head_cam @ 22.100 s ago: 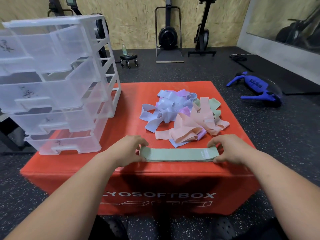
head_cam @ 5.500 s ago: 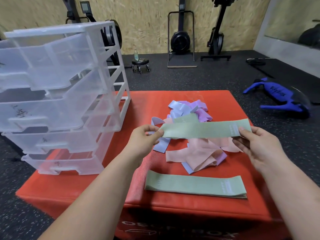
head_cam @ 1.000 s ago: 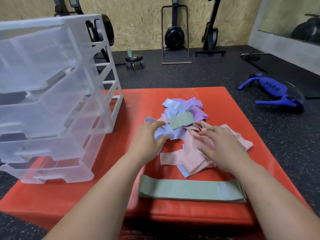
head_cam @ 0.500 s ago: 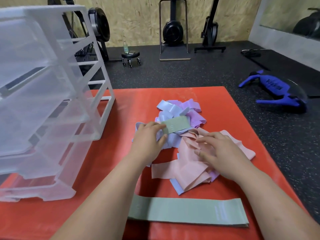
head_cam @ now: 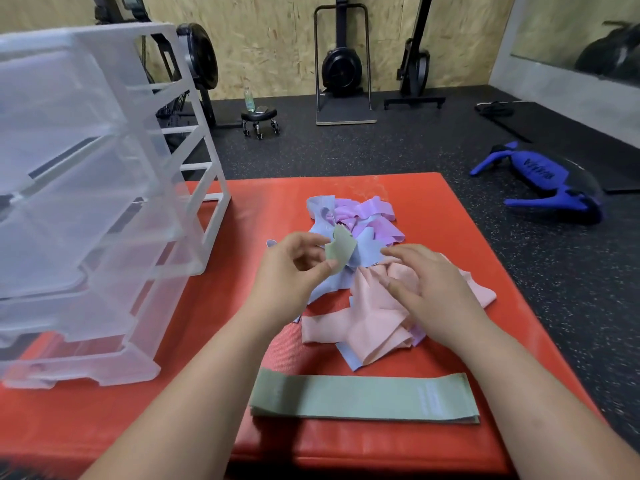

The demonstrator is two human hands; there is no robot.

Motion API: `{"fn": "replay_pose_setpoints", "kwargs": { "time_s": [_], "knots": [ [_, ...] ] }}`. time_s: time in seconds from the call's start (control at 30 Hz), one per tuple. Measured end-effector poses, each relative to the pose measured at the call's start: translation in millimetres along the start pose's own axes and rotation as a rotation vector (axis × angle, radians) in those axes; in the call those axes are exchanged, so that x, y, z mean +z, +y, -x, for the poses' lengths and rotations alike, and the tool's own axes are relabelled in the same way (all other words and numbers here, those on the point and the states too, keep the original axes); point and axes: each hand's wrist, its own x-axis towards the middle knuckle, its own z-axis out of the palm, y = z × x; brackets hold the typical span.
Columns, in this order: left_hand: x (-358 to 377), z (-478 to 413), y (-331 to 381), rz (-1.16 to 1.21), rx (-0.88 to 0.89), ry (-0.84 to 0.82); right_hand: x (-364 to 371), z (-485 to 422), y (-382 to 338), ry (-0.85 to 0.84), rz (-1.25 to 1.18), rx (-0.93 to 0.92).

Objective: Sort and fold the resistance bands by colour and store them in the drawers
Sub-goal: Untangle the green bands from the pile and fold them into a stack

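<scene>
A loose heap of resistance bands lies in the middle of the red soft box point(head_cam: 450, 216): purple bands point(head_cam: 370, 216) at the back, blue bands point(head_cam: 363, 251) in the middle, pink bands point(head_cam: 374, 323) in front. My left hand point(head_cam: 294, 268) pinches the end of a green band point(head_cam: 341, 249) and lifts it out of the heap. My right hand point(head_cam: 426, 292) rests with spread fingers on the pink bands. A flat stack of green bands point(head_cam: 363, 396) lies along the box's near edge.
A clear plastic drawer unit point(head_cam: 86, 202) stands on the left of the box, drawers partly pulled out. Around the box is dark rubber gym floor, with a blue machine point(head_cam: 540, 181) at right, rowing machines and a small wheeled stool point(head_cam: 259, 119) by the back wall.
My left hand has pinched the green band's end and raised it off the heap. My right hand stays on the pink bands. The view has shifted slightly back.
</scene>
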Motion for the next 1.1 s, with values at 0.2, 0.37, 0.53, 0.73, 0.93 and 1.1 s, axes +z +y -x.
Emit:
{"fn": "replay_pose_setpoints", "kwargs": {
  "time_s": [0.2,0.37,0.53,0.73,0.93,1.1],
  "knots": [
    [-7,19,8,-0.096,-0.005,-0.214,16,-7,-28,-0.056,-0.071,-0.211],
    [-18,21,0,-0.058,0.029,-0.162,23,-14,-28,-0.078,-0.029,-0.225],
    [-30,13,-7,0.142,0.018,0.006,23,-21,-19,-0.040,0.063,-0.152],
    [-43,3,-19,0.302,-0.016,0.163,14,-25,-11,0.026,0.076,-0.078],
    [-55,-3,-28,0.351,-0.026,0.222,5,-25,4,0.012,0.107,-0.069],
    [-55,-4,-28,0.354,0.007,0.313,-8,-25,-3,0.063,0.038,-0.163]
  ]
}}
